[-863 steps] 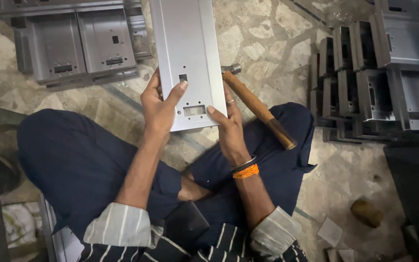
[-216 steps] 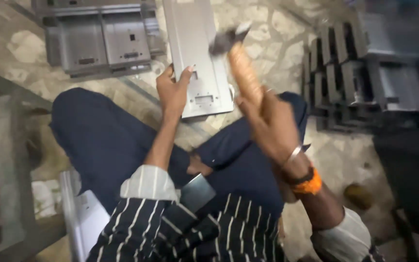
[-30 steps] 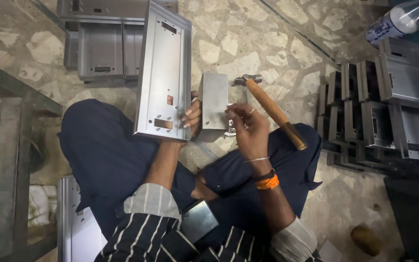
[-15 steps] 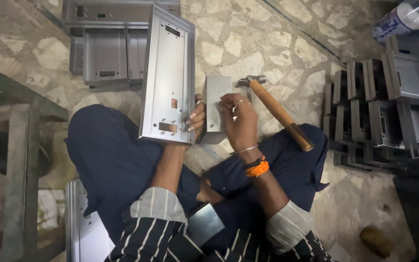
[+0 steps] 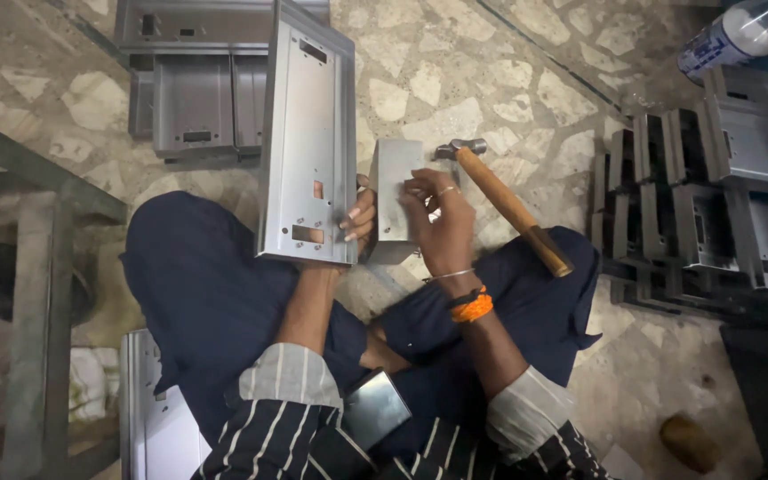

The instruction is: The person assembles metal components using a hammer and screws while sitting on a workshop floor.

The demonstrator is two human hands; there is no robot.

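I sit cross-legged on a stone floor. My left hand (image 5: 359,218) grips the lower right edge of a long grey metal panel (image 5: 308,142) with slots, which stands tilted up in front of my left knee. Just right of it is a small folded metal plate (image 5: 393,182). My right hand (image 5: 437,218), with a ring and an orange wristband, has its fingers curled over that plate's front. A wooden-handled hammer (image 5: 508,200) lies untouched from the floor onto my right leg, head by the plate's top.
Stacked grey metal housings (image 5: 197,98) lie at the top left. Rows of small metal boxes (image 5: 713,213) fill the right side, with a plastic bottle (image 5: 740,31) above. A metal frame (image 5: 37,267) stands left, a flat sheet (image 5: 153,418) beside my left leg, and a brown lump (image 5: 691,442) at the bottom right.
The panel lay flat earlier and now stands tilted. Seven seconds ago my right hand swung the hammer; now the hammer lies on my leg. Over the last second both hands have stayed on the metal parts.
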